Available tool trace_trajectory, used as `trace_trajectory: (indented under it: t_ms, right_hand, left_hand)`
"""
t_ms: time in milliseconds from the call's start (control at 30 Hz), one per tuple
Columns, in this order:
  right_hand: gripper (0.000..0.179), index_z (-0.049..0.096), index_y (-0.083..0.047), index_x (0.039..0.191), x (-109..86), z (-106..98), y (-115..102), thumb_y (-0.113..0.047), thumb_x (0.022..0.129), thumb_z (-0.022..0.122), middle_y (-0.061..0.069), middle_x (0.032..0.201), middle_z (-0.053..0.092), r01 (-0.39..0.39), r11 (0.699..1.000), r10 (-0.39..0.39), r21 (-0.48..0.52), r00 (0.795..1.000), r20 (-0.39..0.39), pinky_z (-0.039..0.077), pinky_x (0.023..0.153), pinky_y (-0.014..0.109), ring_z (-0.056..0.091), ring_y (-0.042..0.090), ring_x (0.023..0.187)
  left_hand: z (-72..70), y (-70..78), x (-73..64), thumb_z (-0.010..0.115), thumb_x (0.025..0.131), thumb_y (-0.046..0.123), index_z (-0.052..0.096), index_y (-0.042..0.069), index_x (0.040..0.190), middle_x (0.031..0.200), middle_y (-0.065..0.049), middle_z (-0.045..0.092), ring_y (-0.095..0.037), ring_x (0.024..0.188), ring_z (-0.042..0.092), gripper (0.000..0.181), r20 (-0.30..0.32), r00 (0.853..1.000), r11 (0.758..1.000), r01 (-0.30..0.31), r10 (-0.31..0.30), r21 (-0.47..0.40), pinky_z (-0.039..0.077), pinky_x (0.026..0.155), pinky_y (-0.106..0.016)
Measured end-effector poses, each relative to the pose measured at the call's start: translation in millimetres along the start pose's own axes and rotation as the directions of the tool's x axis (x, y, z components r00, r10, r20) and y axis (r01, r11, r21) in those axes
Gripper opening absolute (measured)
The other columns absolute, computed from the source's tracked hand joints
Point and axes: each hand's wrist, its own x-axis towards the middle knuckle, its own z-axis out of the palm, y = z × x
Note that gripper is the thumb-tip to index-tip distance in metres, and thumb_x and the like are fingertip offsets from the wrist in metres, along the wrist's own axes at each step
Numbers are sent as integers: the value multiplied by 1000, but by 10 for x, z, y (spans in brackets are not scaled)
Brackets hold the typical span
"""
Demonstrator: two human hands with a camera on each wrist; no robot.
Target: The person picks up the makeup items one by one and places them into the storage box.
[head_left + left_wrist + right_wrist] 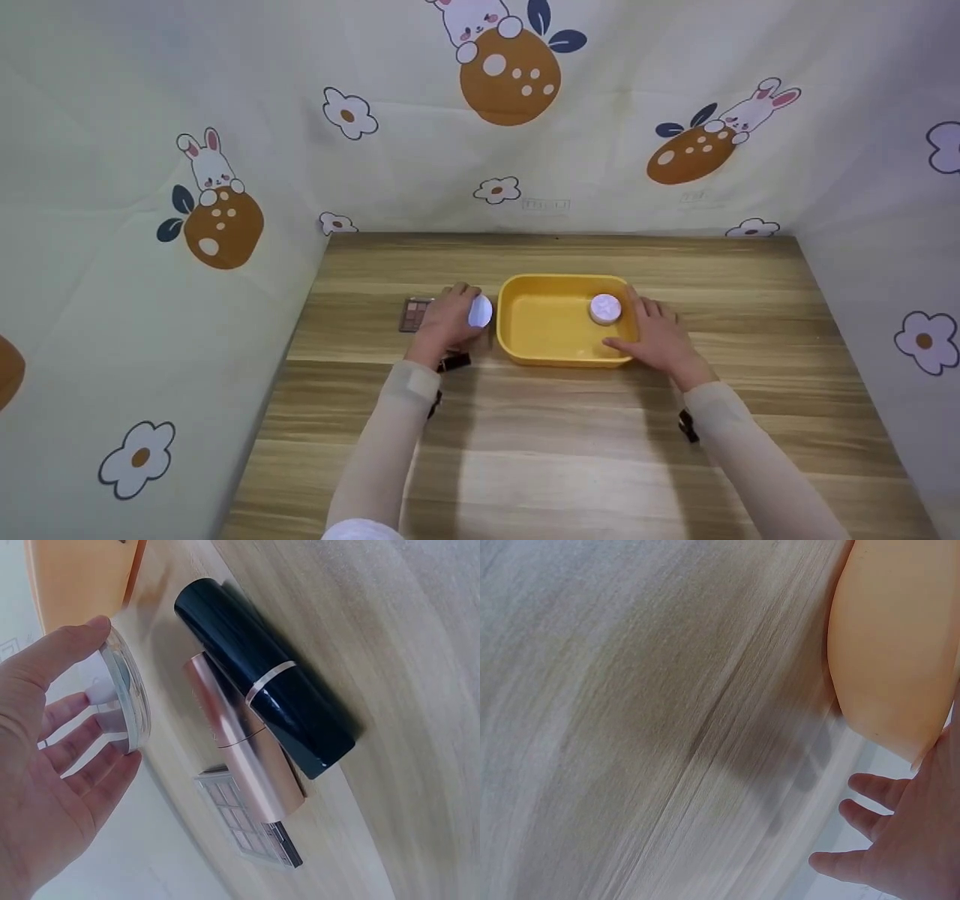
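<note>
My left hand (448, 319) holds a round, flat cosmetic case (481, 311) with a clear rim, thumb on one edge and fingers on the other, beside the yellow bin's left end. Below that hand, in the left wrist view, lie a black tube (232, 630) with a gold band, a rose-gold tube (244, 742) and an eyeshadow palette (232, 814). My right hand (660, 337) rests at the right wall of the yellow bin (562, 362), thumb over the rim and fingers spread outside. Inside the bin, near that hand, sits a round white jar (605, 309).
The wood-grain table (555, 450) carries everything. Patterned cloth (405, 165) with rabbits and flowers rises at its back and both sides. Dark wrist straps (688, 426) hang by the sleeves.
</note>
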Motion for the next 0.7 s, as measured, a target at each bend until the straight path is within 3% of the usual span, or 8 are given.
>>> trace_trajectory:
  t_ms: [433,700]
  right_hand:
    - [113,4,-14,161,11,-13,4,-75,83,58,27,163,19,-32,999,33,-30,999,26,8,110,81,15,49,150]
    - [107,10,-15,161,7,-7,-4,-69,85,62,24,165,14,-20,997,17,-80,1000,-26,-6,108,83,7,49,151]
  left_hand:
    - [-112,0,3,74,84,30,49,11,143,143,-13,51,-34,130,50,66,-12,999,998,40,-41,-52,49,103,-51]
    - [-231,71,39,77,85,31,49,11,143,142,-14,52,-34,130,51,67,-49,998,997,37,-40,-62,50,103,-53]
